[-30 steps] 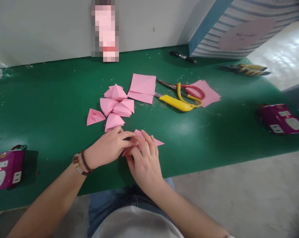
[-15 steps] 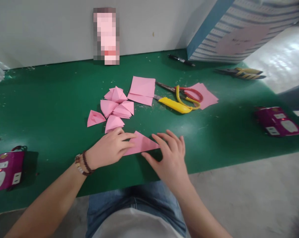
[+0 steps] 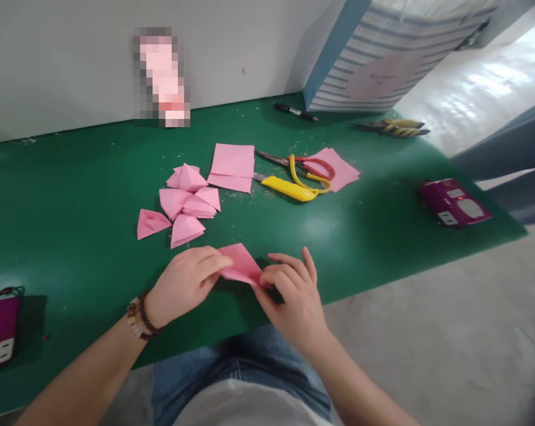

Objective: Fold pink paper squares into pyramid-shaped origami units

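Observation:
A folded piece of pink paper [image 3: 241, 262] is held between my two hands, just above the table's near side. My left hand [image 3: 185, 281] pinches its left end, fingers closed over the edge. At the right corner, the thumb and index finger of my right hand [image 3: 294, 290] grip it, with the other fingers raised. Beyond my left hand lies a cluster of folded pink paper pieces [image 3: 174, 201]. Flat square pink sheets [image 3: 233, 160] lie behind, touching the tips of the scissors [image 3: 314, 168] and a yellow-handled knife [image 3: 289, 188].
More pink sheets [image 3: 338, 168] lie under the scissor handles. A black pen [image 3: 295, 112], pliers [image 3: 392, 127] and a striped box [image 3: 365, 65] stand along the back of the green table [image 3: 85, 177]. Purple boxes with sockets sit at the right [image 3: 454, 203] and left [image 3: 1, 334]. A person's legs [image 3: 511, 160] show at right.
The pink paper has come up off the table and tilted. My left fingers have closed on its left end, my right fingers on its right corner. The camera view has shifted to the right.

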### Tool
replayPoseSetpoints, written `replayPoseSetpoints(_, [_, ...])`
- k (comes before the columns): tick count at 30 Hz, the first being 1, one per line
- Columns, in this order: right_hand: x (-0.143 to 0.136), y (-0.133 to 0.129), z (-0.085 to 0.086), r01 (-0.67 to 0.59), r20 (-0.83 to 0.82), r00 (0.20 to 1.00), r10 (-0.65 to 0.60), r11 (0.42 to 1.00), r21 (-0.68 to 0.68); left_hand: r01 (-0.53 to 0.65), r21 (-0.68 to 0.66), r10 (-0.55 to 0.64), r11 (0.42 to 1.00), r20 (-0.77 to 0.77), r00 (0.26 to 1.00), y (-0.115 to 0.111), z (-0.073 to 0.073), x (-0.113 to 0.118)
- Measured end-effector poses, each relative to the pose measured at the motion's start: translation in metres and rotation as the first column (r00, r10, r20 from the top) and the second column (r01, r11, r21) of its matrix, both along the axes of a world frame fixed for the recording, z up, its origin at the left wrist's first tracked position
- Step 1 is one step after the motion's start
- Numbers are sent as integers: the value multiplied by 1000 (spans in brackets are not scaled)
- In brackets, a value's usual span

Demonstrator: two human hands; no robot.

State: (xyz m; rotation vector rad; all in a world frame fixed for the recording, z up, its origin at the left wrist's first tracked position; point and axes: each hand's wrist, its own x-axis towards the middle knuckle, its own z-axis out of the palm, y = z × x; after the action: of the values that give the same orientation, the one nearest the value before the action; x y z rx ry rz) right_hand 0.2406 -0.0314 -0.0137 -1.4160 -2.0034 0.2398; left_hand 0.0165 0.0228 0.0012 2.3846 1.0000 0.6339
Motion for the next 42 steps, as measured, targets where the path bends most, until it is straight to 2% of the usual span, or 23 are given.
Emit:
replayPoseSetpoints(3, [13,-3,8,-220,63,972,227,970,-100,61,-63,-59,996,39,998,3,0,-3])
replayPoseSetpoints(5, [23,-1,11,-317,128,933,338,935,-159,98,-135,-86,986,91,992,5,-1,-4])
replayPoseSetpoints(7, [30,1,11,-325,188,918,349,934,-147,133,-183,-105,974,152,983,7,-1,-4])
replayPoseSetpoints(10, [34,6,7,-300,216,931,295,954,-7,188,-214,-140,959,220,966,7,-3,-3])
replayPoseSetpoints(12, [33,10,5,-363,197,918,343,929,74,242,-217,-196,946,215,957,7,-3,-3])
replayPoseSetpoints(15, [33,17,5,-499,163,860,483,863,75,314,-170,-296,934,122,947,6,-1,-3])
replayPoseSetpoints(17, [33,22,7,-535,137,840,525,843,49,331,-87,-328,940,42,944,6,2,-3])
replayPoseSetpoints(21, [31,34,15,-581,113,810,576,814,11,296,48,-293,954,-60,954,5,5,-5])
replayPoseSetpoints(25, [31,42,17,-654,88,750,656,755,-56,304,35,-300,952,-87,950,5,5,-7])
replayPoseSetpoints(27, [31,44,15,-648,43,757,652,757,-83,314,50,-311,948,-68,948,6,3,-7])
replayPoseSetpoints(28, [30,44,13,-611,18,788,615,785,-99,318,62,-314,946,-56,948,5,1,-6])
replayPoseSetpoints(31, [23,44,7,-371,-37,928,370,912,-176,277,85,-275,957,-41,961,3,-3,-1])
replayPoseSetpoints(33, [18,45,4,-258,-40,966,256,942,-216,210,76,-205,975,-59,977,1,-4,2])
replayPoseSetpoints(37, [13,47,2,-320,44,941,335,925,-203,105,98,-90,990,-145,985,-3,-2,4])
replayPoseSetpoints(42, [14,49,1,-342,90,928,361,923,-175,197,169,-155,966,-232,960,-3,3,3])
